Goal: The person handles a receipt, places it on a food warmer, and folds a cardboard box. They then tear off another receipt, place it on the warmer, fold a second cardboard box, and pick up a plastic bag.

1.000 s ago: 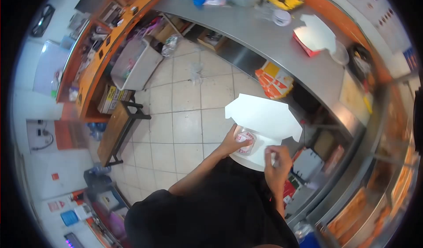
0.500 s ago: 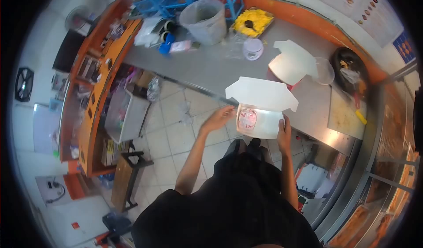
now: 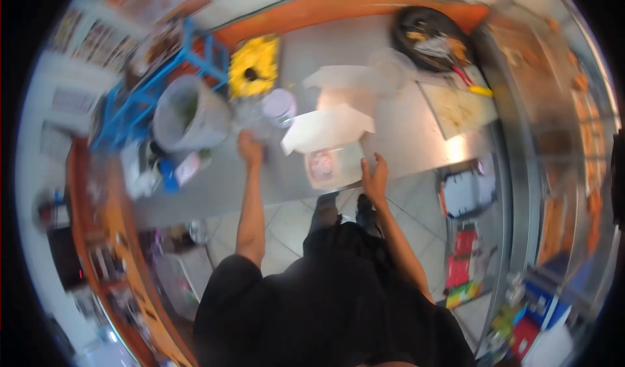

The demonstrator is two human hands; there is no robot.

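Observation:
An open white cardboard takeaway box [image 3: 348, 162] is at the counter's front edge, its lid [image 3: 329, 129] tilted back. Inside, at the left, lies a small round item [image 3: 320, 166] with red print, blurred now. My right hand [image 3: 375, 177] is at the box's right side, thumb right at the wall and fingers spread apart from it. Further left, my left hand [image 3: 250, 149] reaches over the counter, close below a crumpled clear plastic bag [image 3: 250, 114]. Its fingers are smeared by motion. A small white scale [image 3: 279, 105] stands just beyond, to its right.
Behind the box stands another open box [image 3: 348, 98]. A yellow-filled tray [image 3: 244, 74], a translucent bucket [image 3: 189, 116] and a blue crate [image 3: 195, 44] are at the left. A black pan [image 3: 416, 31] and a cutting board [image 3: 459, 110] with a yellow-handled tool [image 3: 480, 91] are at the right.
The box has moved from above the floor to the counter's front edge. My right hand's fingers have spread from its wall. My left hand has left the box's side, reaching forward and left.

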